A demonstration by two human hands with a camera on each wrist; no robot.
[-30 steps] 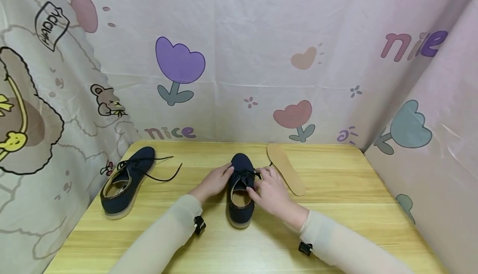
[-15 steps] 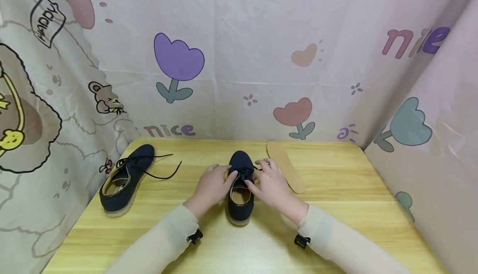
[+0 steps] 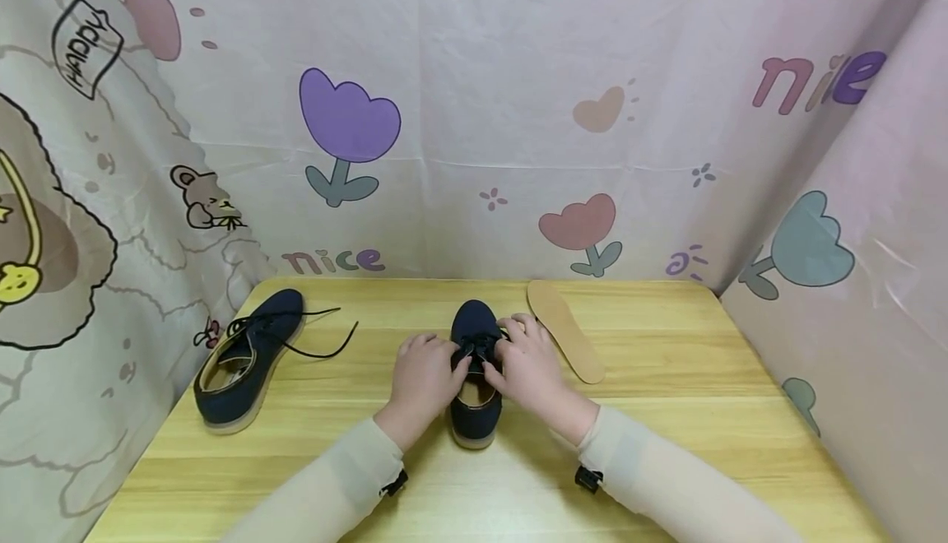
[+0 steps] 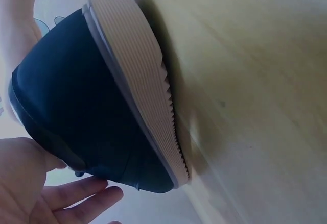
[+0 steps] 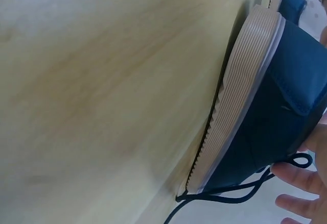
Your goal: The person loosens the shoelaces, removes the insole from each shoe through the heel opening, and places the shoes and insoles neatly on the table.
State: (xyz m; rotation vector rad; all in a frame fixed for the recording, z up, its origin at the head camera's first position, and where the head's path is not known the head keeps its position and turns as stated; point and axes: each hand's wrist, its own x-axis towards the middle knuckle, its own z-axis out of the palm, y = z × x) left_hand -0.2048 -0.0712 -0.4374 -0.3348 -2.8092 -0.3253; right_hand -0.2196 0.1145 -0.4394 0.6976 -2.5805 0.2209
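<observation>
A navy lace-up shoe (image 3: 475, 426) with a pale ridged sole stands upright mid-table, toe pointing away and heel toward me. My left hand (image 3: 424, 380) holds the left lace flap, its thumb at the edge of the opening; in the left wrist view two fingers reach past the shoe's upper (image 4: 71, 91). On the other side, my right hand (image 3: 532, 372) pinches the right lace flap between thumb and forefinger. A black lace (image 5: 232, 200) hangs looped beside that forefinger in the right wrist view. The tan lining shows inside, partly covered by the thumbs.
A matching navy shoe (image 3: 248, 374) stands at the left with its laces (image 3: 318, 354) loose across the table. A tan insole (image 3: 566, 333) lies flat behind my right hand. Printed curtains (image 3: 474, 115) enclose the wooden table (image 3: 666, 362) at the back and sides.
My left hand has moved from the shoe's toe side back to the lace flap by the opening. The right hand has shifted slightly inward along the other flap. The shoe stays in place.
</observation>
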